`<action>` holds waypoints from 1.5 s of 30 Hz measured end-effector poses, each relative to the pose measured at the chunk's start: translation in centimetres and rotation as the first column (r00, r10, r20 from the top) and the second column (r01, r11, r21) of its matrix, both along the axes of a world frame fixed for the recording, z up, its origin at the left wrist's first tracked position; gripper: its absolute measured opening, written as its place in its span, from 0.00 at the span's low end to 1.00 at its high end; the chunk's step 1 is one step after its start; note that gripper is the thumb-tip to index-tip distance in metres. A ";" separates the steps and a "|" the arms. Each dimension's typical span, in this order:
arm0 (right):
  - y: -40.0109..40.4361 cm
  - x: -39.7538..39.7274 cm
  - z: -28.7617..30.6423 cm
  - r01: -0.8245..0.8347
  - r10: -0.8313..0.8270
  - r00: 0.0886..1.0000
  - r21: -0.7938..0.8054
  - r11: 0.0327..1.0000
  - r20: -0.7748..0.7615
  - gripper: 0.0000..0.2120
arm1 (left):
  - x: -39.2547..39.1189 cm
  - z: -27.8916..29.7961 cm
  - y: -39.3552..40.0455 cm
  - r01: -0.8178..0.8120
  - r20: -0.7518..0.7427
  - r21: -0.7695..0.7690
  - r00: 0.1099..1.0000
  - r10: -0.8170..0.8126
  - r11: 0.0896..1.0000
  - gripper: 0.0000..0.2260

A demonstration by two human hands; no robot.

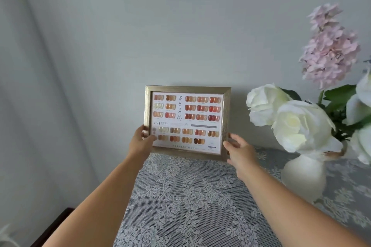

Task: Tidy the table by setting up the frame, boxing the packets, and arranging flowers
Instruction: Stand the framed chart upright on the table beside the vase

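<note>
The left hand (143,140) grips the frame (186,121) upright at the worktop's (180,196) back edge. The right hand (240,149) touches its other side, fingers relaxed — flowers (301,122) stand right of the frame.

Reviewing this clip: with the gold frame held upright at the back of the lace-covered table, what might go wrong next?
1. The gold-edged picture frame is gripped by the left hand while the right hand touches it loosely; no stand is visible, so it may tip once released.
2. The white ceramic vase of white roses stands near the right forearm; a pull-back might knock it.
</note>
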State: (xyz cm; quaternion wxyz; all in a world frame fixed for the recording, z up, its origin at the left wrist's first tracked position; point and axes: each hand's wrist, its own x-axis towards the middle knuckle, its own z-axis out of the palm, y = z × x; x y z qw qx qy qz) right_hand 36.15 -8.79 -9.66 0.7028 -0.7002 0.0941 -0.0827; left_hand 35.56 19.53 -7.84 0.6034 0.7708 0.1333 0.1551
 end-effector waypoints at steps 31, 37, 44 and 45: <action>-2.6 2.5 -2.6 0.004 0.000 0.998 0.057 0.998 -0.069 0.21 | 2.8 -1.7 -1.7 0.028 -0.028 0.253 0.999 -0.022 0.967 0.16; -2.9 1.2 -2.9 -0.009 0.014 0.997 0.051 0.999 -0.080 0.21 | 1.4 -2.7 -1.6 0.021 -0.023 0.325 1.000 -0.014 0.945 0.09; -2.9 0.6 -3.1 0.005 -0.004 0.998 0.012 1.000 -0.066 0.19 | 0.2 -3.1 -1.5 0.064 -0.060 0.276 0.997 -0.049 0.959 0.16; -3.0 0.5 -3.0 0.007 -0.008 0.998 -0.015 1.000 -0.063 0.19 | 0.1 -3.2 -1.4 0.068 -0.065 0.256 0.996 -0.053 0.964 0.19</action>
